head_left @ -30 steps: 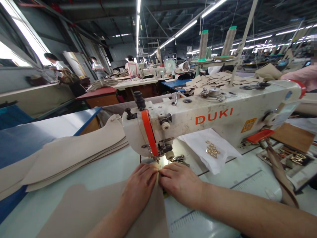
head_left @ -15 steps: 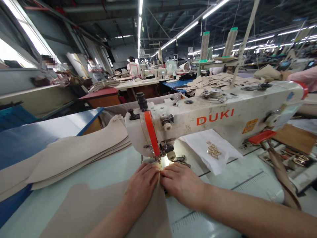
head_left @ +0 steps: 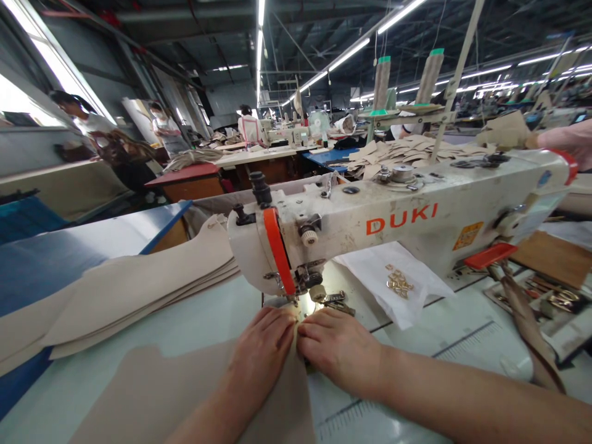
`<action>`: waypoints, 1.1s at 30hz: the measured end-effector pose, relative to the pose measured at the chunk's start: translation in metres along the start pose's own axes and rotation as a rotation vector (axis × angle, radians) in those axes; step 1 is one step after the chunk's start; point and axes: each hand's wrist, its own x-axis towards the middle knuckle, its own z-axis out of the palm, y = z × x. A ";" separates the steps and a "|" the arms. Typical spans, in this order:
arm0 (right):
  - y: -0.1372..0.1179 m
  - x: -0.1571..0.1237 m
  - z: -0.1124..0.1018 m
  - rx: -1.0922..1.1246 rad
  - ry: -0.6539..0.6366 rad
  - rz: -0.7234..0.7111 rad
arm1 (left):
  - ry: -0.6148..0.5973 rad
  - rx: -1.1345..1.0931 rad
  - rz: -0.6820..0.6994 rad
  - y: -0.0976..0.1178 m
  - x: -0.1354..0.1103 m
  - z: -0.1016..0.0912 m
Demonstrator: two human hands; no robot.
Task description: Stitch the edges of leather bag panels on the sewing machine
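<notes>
My left hand (head_left: 263, 357) and my right hand (head_left: 340, 348) lie side by side on a beige piece of material (head_left: 157, 401), fingertips pressed down on its edge just in front of the lit needle area of a white DUKI sewing machine (head_left: 398, 216). Both hands lie flat with fingers together, pinning the piece to the table. The needle and presser foot (head_left: 305, 295) sit right beyond my fingertips.
A stack of beige cut pieces (head_left: 129, 290) lies on the left of the table. A white cloth with small gold metal fittings (head_left: 398, 282) sits under the machine arm. A brown strap (head_left: 522, 320) and hardware lie at the right. Other people work at distant tables.
Both hands stay pressed on the beige piece at the needle; they have shifted very slightly. The view has wobbled a little.
</notes>
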 end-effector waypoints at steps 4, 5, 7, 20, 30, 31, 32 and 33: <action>0.000 0.000 -0.001 0.004 -0.008 0.001 | 0.003 -0.004 0.016 0.000 0.001 0.000; 0.000 0.000 -0.001 0.005 -0.011 0.003 | 0.003 -0.002 0.018 0.000 0.001 0.000; 0.000 0.000 -0.002 0.008 -0.019 0.005 | 0.005 0.000 0.021 0.000 0.001 0.000; 0.001 0.003 -0.002 -0.030 0.014 0.012 | -0.020 -0.076 -0.051 -0.002 -0.002 -0.001; 0.000 0.007 -0.002 -0.059 -0.006 0.034 | -0.008 -0.063 -0.061 -0.004 -0.002 -0.004; 0.001 0.007 -0.001 -0.064 -0.008 0.041 | -0.004 -0.059 -0.058 -0.005 0.000 -0.003; 0.003 0.008 -0.001 -0.068 -0.008 0.048 | 0.005 -0.055 -0.054 -0.007 0.001 -0.001; 0.005 0.009 -0.001 -0.069 -0.010 0.052 | 0.013 -0.051 -0.050 -0.008 0.002 0.000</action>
